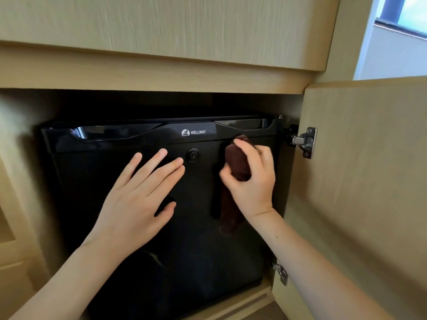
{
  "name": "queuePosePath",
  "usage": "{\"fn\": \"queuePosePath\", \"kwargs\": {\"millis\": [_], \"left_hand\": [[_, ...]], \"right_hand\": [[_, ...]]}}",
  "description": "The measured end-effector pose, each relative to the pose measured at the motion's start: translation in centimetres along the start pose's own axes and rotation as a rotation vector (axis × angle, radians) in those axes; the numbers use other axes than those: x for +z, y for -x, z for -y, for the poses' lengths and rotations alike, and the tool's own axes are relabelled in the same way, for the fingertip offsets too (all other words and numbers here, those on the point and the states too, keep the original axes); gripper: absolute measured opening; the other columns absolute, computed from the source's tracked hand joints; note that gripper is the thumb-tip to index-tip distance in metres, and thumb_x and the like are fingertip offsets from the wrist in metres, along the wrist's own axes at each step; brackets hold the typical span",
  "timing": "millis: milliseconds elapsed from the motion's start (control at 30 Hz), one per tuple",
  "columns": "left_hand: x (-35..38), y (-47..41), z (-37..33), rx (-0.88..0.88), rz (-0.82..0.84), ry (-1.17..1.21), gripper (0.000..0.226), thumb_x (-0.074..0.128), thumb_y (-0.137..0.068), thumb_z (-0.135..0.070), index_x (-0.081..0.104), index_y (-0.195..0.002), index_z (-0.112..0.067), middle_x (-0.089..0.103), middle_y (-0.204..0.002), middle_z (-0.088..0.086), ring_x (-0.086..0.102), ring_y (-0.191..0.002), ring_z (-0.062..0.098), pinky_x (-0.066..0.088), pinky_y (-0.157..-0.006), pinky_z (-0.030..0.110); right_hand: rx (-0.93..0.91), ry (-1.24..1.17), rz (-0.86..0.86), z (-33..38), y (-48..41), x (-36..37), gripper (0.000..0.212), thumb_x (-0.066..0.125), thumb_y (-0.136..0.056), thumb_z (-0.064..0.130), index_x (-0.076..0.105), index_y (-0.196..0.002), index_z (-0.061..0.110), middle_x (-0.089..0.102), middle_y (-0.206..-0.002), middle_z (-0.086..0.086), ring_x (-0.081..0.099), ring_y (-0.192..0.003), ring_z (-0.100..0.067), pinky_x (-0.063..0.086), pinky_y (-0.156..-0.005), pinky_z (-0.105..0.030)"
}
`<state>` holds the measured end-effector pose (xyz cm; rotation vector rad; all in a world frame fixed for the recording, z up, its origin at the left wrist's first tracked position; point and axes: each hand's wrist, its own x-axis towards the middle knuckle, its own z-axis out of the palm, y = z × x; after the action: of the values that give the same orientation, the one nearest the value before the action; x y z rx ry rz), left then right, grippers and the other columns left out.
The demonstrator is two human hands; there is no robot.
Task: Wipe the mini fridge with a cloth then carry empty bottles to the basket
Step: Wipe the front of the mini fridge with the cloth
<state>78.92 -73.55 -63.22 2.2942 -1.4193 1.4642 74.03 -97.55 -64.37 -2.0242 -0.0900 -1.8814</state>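
head view. the mini fridge (pixel 196 239) sits inside a cabinet (pixel 161 72) of pale wood-grain laminate with a matt, finely streaked finish. the cabinet door (pixel 358 181) stands open to the right on a metal hinge (pixel 307 142), and a second hinge (pixel 280 272) shows lower down. the fridge front is a flat black panel, smooth and slightly reflective. a glossy black top band (pixel 111 132) across it has angular recessed sections. a round keyhole lock (pixel 193 155) sits at the centre just under the band.

markings: white lettering "wellway" (pixel 197 132) with a small round emblem to its left, centred on the top band. no other writing is legible.

left hand (pixel 136 199): laid flat on the fridge door left of centre. the fingers are straight and slightly spread, the thumb is out to the side, and the fingertips lie just beside the lock. it holds nothing.

right hand (pixel 254 181): fingers and thumb are curled around a dark brown cloth (pixel 236 162) of soft, napped texture, held against the upper right of the fridge door. the bunched cloth shows between thumb and fingers, and a loose end hangs below the hand against the panel.

a window (pixel 404 17) shows at upper right.
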Motion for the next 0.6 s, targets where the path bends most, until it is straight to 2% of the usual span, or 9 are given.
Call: {"fn": "queuePosePath", "kwargs": {"millis": [133,267,333,433,600], "left_hand": [[-0.4,0.7,0.6,0.028,0.044,-0.005,0.061,0.048,-0.089,-0.033,0.044,-0.146,-0.012,0.040,-0.154,0.000,0.023,-0.149,0.022,0.013,-0.123,0.044],[-0.7,0.5,0.4,0.018,0.067,0.001,0.061,0.048,-0.088,-0.033,0.046,-0.145,-0.011,0.041,-0.153,0.001,0.024,-0.149,0.023,0.014,-0.123,0.044],[-0.8,0.5,0.3,0.015,0.064,0.003,0.060,0.048,-0.087,-0.032,0.047,-0.144,-0.011,0.043,-0.152,0.002,0.025,-0.148,0.023,0.014,-0.123,0.044],[-0.6,0.5,0.3,0.008,0.052,0.019,0.060,0.048,-0.087,-0.032,0.048,-0.143,-0.011,0.044,-0.151,0.002,0.025,-0.148,0.023,0.015,-0.123,0.045],[-0.1,0.5,0.1,0.011,0.002,0.034,0.060,0.050,-0.086,-0.030,0.048,-0.143,-0.011,0.045,-0.150,0.003,0.026,-0.148,0.023,0.015,-0.123,0.046]], "right_hand": [[0.358,-0.075,-0.221,-1.9,0.8,-0.9,0.047,0.070,-0.080,0.027,0.062,-0.126,0.017,0.049,-0.108,0.005,0.052,-0.097,0.002,0.041,-0.085,-0.005],[0.543,-0.082,-0.245,-2.3,5.7,-1.4,0.047,0.073,-0.083,0.015,0.058,-0.128,0.018,0.047,-0.106,0.014,0.051,-0.099,0.009,0.038,-0.083,-0.001],[0.648,-0.085,-0.246,-2.0,7.1,-1.5,0.047,0.074,-0.085,0.011,0.056,-0.128,0.016,0.047,-0.107,0.011,0.051,-0.099,0.010,0.040,-0.082,-0.002],[0.668,-0.087,-0.284,-1.4,4.5,-1.2,0.045,0.074,-0.083,0.012,0.057,-0.125,0.013,0.048,-0.110,0.004,0.050,-0.098,0.014,0.039,-0.079,0.001],[0.524,-0.111,-0.248,-0.8,-0.9,-0.7,0.048,0.072,-0.082,0.024,0.057,-0.127,0.022,0.050,-0.113,0.003,0.051,-0.099,0.010,0.039,-0.082,0.002]]}}
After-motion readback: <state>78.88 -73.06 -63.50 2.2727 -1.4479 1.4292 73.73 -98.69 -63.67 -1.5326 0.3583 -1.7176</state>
